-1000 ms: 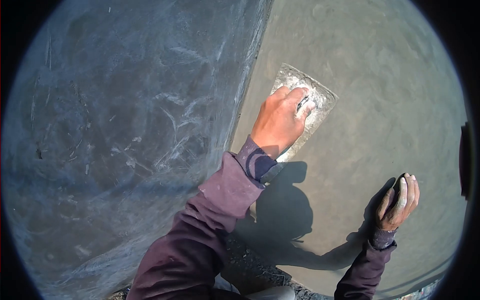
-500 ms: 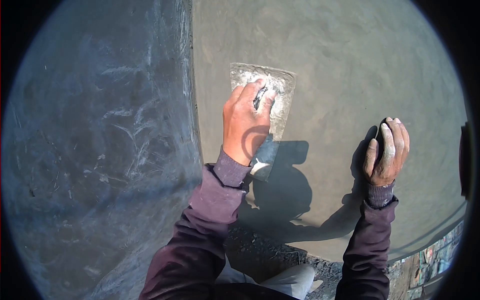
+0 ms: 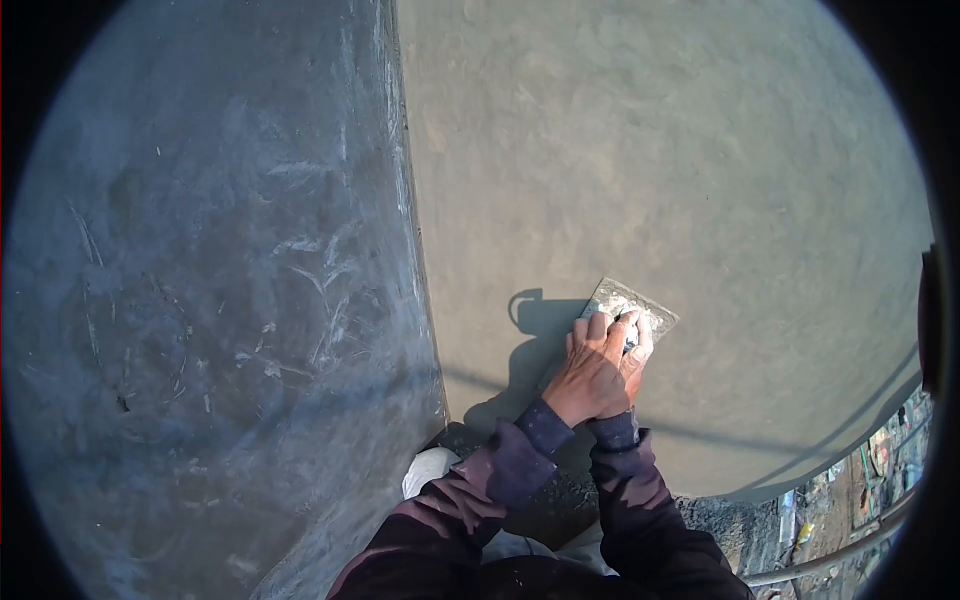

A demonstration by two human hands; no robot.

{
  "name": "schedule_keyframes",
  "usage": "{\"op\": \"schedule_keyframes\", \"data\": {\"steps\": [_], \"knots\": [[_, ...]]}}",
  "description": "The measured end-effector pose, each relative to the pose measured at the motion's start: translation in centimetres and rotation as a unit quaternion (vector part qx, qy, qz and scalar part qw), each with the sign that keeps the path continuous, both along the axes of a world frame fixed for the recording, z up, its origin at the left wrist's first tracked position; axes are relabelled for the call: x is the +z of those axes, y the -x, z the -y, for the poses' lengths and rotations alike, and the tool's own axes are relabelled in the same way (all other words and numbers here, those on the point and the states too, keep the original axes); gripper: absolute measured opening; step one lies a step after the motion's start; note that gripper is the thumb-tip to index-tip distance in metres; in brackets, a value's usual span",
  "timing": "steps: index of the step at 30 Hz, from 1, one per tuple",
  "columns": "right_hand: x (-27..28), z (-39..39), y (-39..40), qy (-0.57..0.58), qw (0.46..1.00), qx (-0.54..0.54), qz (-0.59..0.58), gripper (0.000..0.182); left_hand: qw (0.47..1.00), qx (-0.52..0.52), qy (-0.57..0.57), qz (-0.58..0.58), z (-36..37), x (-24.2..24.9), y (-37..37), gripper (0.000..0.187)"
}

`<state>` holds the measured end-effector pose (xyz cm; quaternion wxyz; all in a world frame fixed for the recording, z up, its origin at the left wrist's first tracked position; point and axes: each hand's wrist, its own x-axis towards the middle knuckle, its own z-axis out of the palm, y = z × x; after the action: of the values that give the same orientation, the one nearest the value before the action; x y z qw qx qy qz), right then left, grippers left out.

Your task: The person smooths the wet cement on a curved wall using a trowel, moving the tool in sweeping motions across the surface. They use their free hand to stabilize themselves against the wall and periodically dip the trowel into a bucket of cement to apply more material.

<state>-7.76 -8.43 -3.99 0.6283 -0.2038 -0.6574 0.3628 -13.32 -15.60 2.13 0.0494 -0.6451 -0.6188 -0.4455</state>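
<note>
A plastering trowel (image 3: 655, 315) with a worn, mortar-smeared rectangular blade lies against the smooth grey plastered wall (image 3: 600, 160). My left hand (image 3: 585, 375) is closed on its handle, fingers wrapped over the top. Close against it, my right hand (image 3: 637, 368) also grips the handle, its dusty fingers on the right side and its palm partly hidden by the left hand. Most of the handle and the near end of the blade are hidden under both hands.
A darker, scuffed wall (image 3: 220, 250) meets the plastered one at a vertical corner (image 3: 415, 220) on the left. Dark rubble (image 3: 720, 515) lies at the wall's foot. At lower right are a curved pipe (image 3: 850, 552) and scattered debris (image 3: 805, 520).
The trowel has moved down and right, with its blade tilted to the right. My right hand has left the bare wall and joined my left hand on the trowel.
</note>
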Motion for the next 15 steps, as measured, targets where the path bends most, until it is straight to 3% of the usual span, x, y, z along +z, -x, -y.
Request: {"op": "schedule_keyframes", "data": {"steps": [1, 2, 5, 6, 8, 9, 10, 12, 15], "knots": [[0.9, 0.0, 1.0, 0.023, 0.999, -0.001, -0.025, 0.038, 0.991, 0.038, -0.103, -0.075, -0.4, -3.5, 1.5, 0.051], [1.8, -0.1, 1.9, 0.046, 0.998, -0.002, -0.051, 0.038, 0.987, 0.074, -0.116, -0.079, 1.9, -2.3, 1.8, 0.051], [5.1, 0.9, 4.3, -0.065, 0.993, -0.038, 0.093, 0.034, 0.958, 0.202, -0.164, -0.124, 10.0, -1.9, 5.0, 0.044], [4.5, 0.5, 7.0, -0.151, 0.984, -0.039, 0.086, 0.035, 0.948, 0.237, -0.17, -0.124, 11.8, -2.4, 6.2, 0.04], [5.1, 3.0, 10.7, -0.104, 0.979, 0.011, 0.174, 0.035, 0.935, 0.292, -0.145, -0.142, 14.4, -3.3, 8.1, 0.036], [4.7, 3.7, 12.2, -0.065, 0.969, 0.034, 0.236, 0.036, 0.93, 0.307, -0.132, -0.154, 15.0, -3.6, 9.1, 0.035], [1.7, 3.1, 13.8, -0.167, 0.959, 0.057, 0.221, 0.039, 0.926, 0.321, -0.113, -0.164, 15.8, -4.0, 9.5, 0.034], [-2.0, 3.5, 12.8, -0.178, 0.928, 0.059, 0.321, 0.04, 0.933, 0.309, -0.078, -0.167, 17.3, -4.7, 9.8, 0.033], [-4.1, 2.4, 9.1, -0.183, 0.964, -0.024, 0.192, 0.038, 0.948, 0.267, -0.047, -0.168, 21.1, -5.9, 9.7, 0.033]]}}
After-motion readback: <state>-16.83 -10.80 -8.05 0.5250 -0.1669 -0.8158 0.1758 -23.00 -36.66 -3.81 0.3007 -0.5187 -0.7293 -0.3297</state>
